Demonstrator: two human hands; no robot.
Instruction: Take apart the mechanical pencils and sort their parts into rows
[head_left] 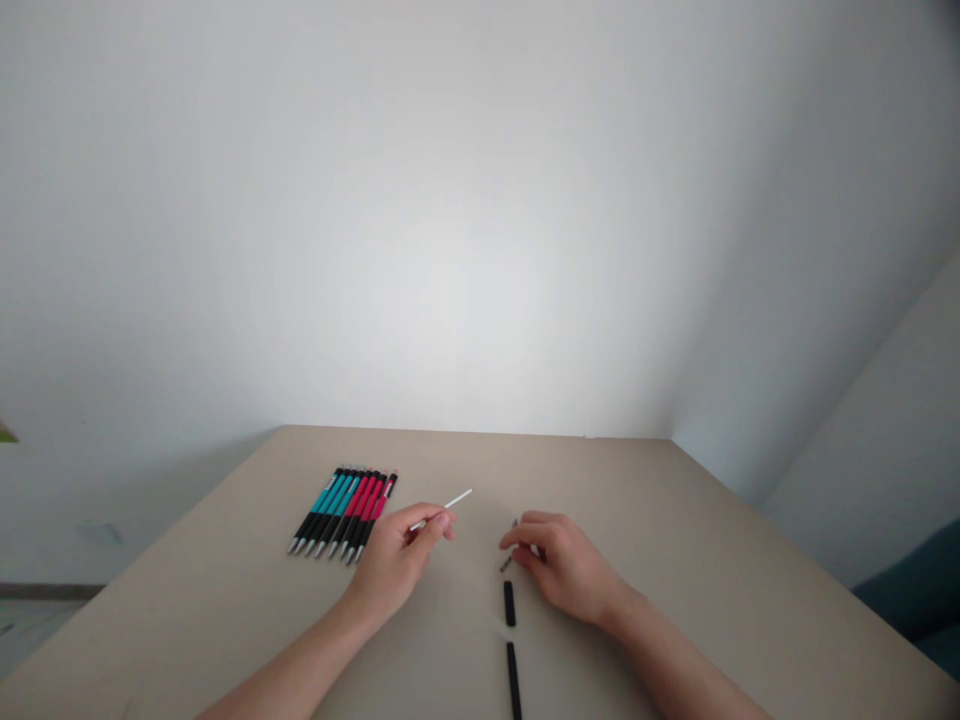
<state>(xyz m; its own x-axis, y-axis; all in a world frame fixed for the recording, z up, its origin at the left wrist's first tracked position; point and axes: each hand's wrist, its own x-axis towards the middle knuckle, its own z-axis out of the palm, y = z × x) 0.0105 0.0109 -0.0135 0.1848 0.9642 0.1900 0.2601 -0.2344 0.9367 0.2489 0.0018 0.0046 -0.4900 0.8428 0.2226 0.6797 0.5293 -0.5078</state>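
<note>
My left hand (pixel 397 555) is closed in a pinch around a thin white pen refill (pixel 459 498), which points up and to the right. My right hand (pixel 559 565) bends over the table with its fingertips together at a small, thin grey piece (pixel 505 564). Its ends stick out past the fingers; whether it is a spring or a metal pen part is too small to tell. Just below these fingertips lies a short black pen part (pixel 510 604). Nearer to me is a longer black pen barrel (pixel 514 680), cut off by the lower picture edge.
A row of several pens (pixel 345 512), turquoise and pink with black grips and silver tips, lies side by side left of my left hand. The beige table (pixel 600 480) meets a white wall at the back. Something dark teal (pixel 915 580) stands beyond its right edge.
</note>
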